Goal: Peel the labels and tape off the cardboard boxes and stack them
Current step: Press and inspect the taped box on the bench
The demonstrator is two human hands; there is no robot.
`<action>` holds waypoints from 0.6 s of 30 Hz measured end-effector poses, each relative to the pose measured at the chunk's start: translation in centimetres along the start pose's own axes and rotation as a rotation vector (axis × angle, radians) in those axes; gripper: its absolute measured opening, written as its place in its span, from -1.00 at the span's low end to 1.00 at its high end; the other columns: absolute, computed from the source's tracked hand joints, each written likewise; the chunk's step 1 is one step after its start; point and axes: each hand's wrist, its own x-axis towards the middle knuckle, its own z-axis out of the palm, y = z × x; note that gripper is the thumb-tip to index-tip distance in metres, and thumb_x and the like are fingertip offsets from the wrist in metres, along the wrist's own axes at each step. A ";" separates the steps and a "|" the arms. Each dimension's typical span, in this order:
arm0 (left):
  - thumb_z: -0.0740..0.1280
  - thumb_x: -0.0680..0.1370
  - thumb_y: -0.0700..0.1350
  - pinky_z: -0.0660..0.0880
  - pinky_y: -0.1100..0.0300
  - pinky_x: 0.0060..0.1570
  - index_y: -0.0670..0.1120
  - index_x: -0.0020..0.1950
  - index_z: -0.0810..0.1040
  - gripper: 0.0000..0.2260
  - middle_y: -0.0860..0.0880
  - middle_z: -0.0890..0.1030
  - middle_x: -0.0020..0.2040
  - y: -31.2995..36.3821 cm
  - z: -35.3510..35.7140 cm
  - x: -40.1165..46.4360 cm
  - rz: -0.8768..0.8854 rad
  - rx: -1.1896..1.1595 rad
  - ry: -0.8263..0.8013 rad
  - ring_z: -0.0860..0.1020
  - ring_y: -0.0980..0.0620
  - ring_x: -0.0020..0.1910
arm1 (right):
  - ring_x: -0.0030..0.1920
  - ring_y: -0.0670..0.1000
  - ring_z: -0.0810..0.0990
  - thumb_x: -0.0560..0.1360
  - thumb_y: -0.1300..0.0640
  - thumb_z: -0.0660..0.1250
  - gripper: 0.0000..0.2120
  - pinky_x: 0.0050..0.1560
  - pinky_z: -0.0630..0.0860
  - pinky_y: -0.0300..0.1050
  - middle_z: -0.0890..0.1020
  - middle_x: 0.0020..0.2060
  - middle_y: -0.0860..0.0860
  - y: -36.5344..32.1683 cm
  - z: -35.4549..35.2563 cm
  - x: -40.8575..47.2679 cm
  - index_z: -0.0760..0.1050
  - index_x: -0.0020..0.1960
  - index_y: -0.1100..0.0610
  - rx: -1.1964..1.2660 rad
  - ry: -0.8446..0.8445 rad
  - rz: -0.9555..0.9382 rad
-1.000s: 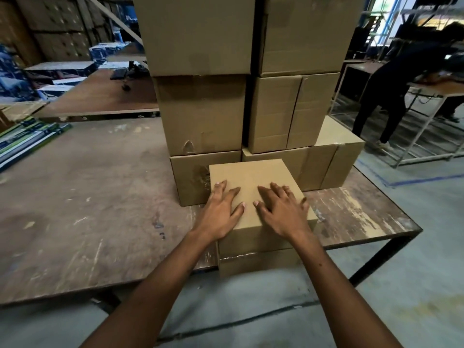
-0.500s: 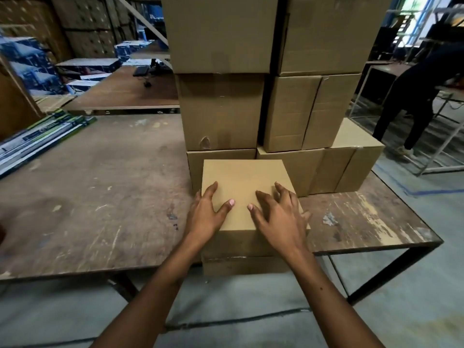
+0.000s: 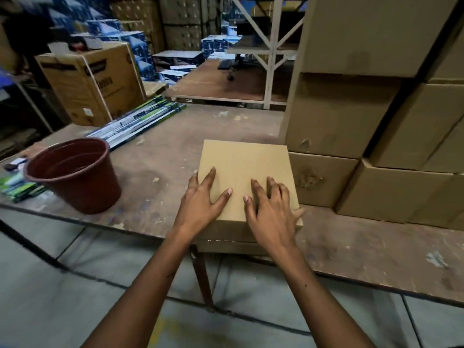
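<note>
Left hand (image 3: 200, 204) and right hand (image 3: 270, 212) are resting, fingers spread flat, on the near cardboard box (image 3: 244, 167) beside the stacked boxes (image 3: 351, 116).

Single view, worn on my head. Looks forward and down over my forearms onto table (image 3: 160, 151), near edge close below me. Box (image 3: 244, 169) under my hands sits near centre, close up. Box stack (image 3: 376, 121) fills right side; shelves (image 3: 270, 51) farther off, straight ahead. Wide-angle, edges bend.
</note>
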 end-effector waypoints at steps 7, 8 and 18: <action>0.28 0.61 0.43 0.35 -0.16 0.53 0.16 0.75 0.14 -0.21 -0.26 0.22 0.69 -7.9 -3.4 3.1 -0.023 -0.043 0.028 0.30 -0.29 0.63 | 0.65 0.07 0.12 0.72 -0.29 0.03 -0.46 0.34 0.19 0.68 0.20 0.69 -0.01 -7.9 4.0 3.2 0.20 0.68 -0.24 -0.003 0.023 -0.034; 0.28 0.62 0.42 0.34 -0.16 0.54 0.17 0.75 0.14 -0.22 -0.25 0.20 0.70 -8.7 -3.7 3.5 -0.020 -0.046 0.036 0.28 -0.29 0.64 | 0.66 0.07 0.13 0.72 -0.29 0.03 -0.46 0.34 0.20 0.69 0.20 0.69 -0.01 -8.7 4.5 3.5 0.20 0.67 -0.24 -0.006 0.033 -0.035; 0.43 0.55 0.34 0.35 -0.13 0.54 0.19 0.75 0.12 -0.14 -0.22 0.17 0.71 -15.4 -3.3 6.8 0.103 -0.172 0.084 0.19 -0.21 0.69 | 0.71 0.18 -0.05 0.66 -0.31 0.28 -0.44 0.35 0.21 0.71 -0.12 0.74 -0.03 -11.5 9.6 5.3 0.28 0.63 -0.32 0.130 0.130 -0.007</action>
